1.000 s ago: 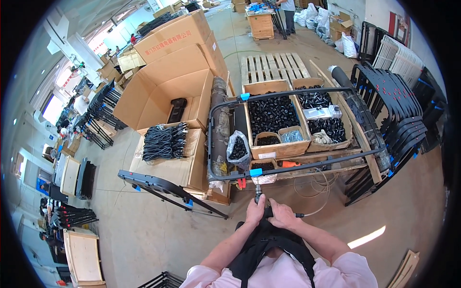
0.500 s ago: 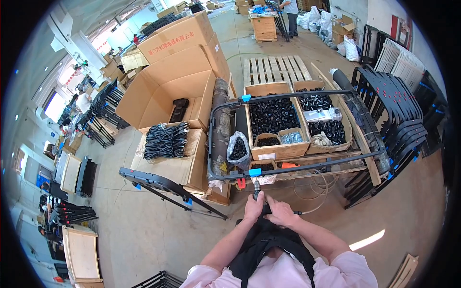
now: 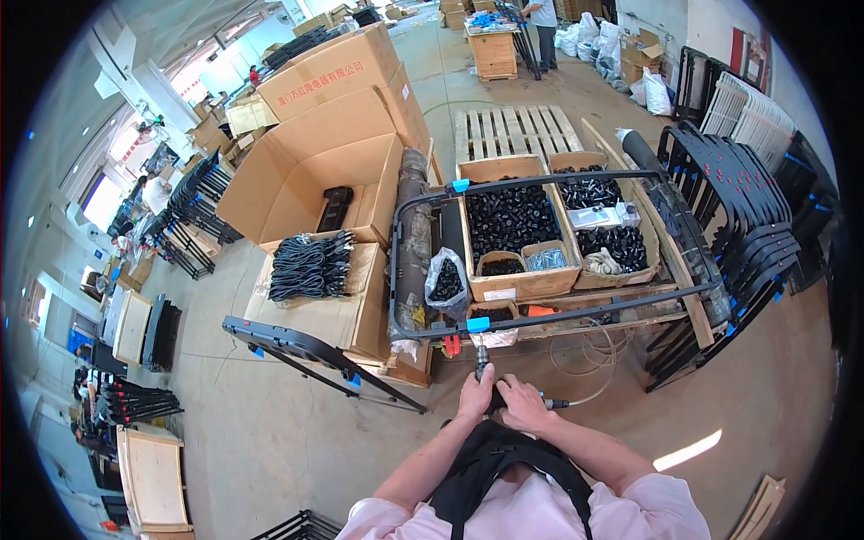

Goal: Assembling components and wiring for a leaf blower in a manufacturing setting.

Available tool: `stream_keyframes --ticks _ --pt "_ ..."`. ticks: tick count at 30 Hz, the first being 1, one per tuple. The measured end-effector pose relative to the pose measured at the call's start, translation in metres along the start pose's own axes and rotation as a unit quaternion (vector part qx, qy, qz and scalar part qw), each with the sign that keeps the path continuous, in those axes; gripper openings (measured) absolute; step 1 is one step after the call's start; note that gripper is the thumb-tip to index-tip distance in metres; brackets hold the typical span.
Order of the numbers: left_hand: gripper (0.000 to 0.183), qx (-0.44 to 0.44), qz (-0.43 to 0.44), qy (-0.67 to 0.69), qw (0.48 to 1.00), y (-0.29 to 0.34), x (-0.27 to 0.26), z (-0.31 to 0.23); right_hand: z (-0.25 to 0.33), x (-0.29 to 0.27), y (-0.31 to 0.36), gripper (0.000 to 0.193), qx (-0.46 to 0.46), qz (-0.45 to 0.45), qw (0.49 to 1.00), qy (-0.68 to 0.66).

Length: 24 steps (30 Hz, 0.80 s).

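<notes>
Head view, as I watch it from a distance: my left hand (image 3: 474, 393) has its grip wrapped around the barrel of a dark driver (image 3: 483, 355). My right hand (image 3: 525, 402) has its grip closed at the driver's rear, some fingers hidden, beside a pale hose (image 3: 591, 392) trailing off to the right. The driver sits at the near edge of a rounded black frame (image 3: 621, 303), its tip pointing up at a blue clip (image 3: 479, 325); whether they touch, I cannot tell. I see red handles (image 3: 452, 346) just left of the tip. Beneath the frame stands a wooden box (image 3: 540, 284) of black fittings (image 3: 511, 216). Bundled black cables (image 3: 310, 265) lie farther left.
</notes>
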State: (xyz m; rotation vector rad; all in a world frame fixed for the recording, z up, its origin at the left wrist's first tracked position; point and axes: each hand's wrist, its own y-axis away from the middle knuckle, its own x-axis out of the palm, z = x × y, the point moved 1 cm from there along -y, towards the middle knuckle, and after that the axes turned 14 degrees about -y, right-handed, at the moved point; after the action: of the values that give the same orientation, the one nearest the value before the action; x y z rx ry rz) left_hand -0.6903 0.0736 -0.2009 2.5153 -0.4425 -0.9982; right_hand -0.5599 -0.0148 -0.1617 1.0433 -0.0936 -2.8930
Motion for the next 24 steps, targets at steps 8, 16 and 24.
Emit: stream_keyframes --ticks 8,16,24 --pt "0.064 0.006 0.01 -0.012 1.0 0.001 0.0 0.015 0.007 0.005 0.003 0.051 0.005 0.002 1.0 0.0" --pt "0.062 0.014 0.141 0.028 0.99 0.01 0.015 0.07 0.003 0.017 0.024 0.054 0.07 0.07 0.995 0.011" --pt "0.066 0.214 0.34 -0.286 0.87 -0.04 0.016 0.026 -0.001 -0.01 0.039 0.068 0.331 -0.027 0.938 -0.102"
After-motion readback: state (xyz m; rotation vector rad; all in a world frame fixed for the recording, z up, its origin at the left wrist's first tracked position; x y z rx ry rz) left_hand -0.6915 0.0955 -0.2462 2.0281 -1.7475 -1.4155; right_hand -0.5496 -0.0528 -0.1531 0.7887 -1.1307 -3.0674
